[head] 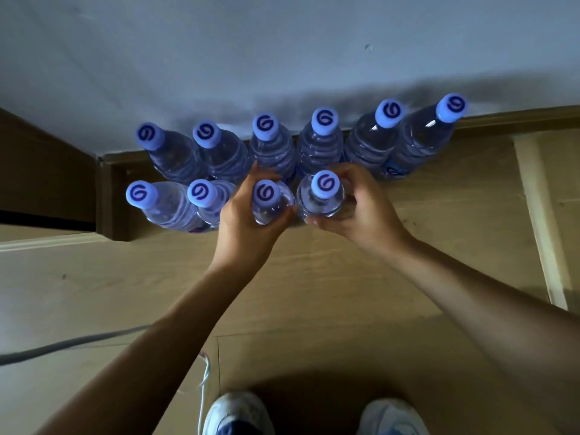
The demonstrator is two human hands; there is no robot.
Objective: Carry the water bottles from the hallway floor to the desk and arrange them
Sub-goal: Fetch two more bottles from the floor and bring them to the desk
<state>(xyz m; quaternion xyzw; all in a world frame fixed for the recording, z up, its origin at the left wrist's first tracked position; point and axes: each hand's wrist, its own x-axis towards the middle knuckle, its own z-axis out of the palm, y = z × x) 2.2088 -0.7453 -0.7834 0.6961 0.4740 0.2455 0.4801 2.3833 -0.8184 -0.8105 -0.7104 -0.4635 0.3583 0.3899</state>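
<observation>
Ten clear water bottles with blue caps stand upright in two rows on the wooden hallway floor (314, 293), the far row of six (323, 142) touching the skirting board (518, 116) below the pale wall (282, 42). You bend over the near row of four. Your left hand (248, 227) grips the third bottle from the left (268, 202), fingers curled round its shoulder. Your right hand (361, 211) grips the rightmost near bottle (320, 199), fingers wrapped round its far side and thumb on its near side. Two near bottles (175, 202) stand untouched to the left. A grey cable (62, 343) crosses the floor at near left, and your white shoes (238, 412) show at the near edge.
</observation>
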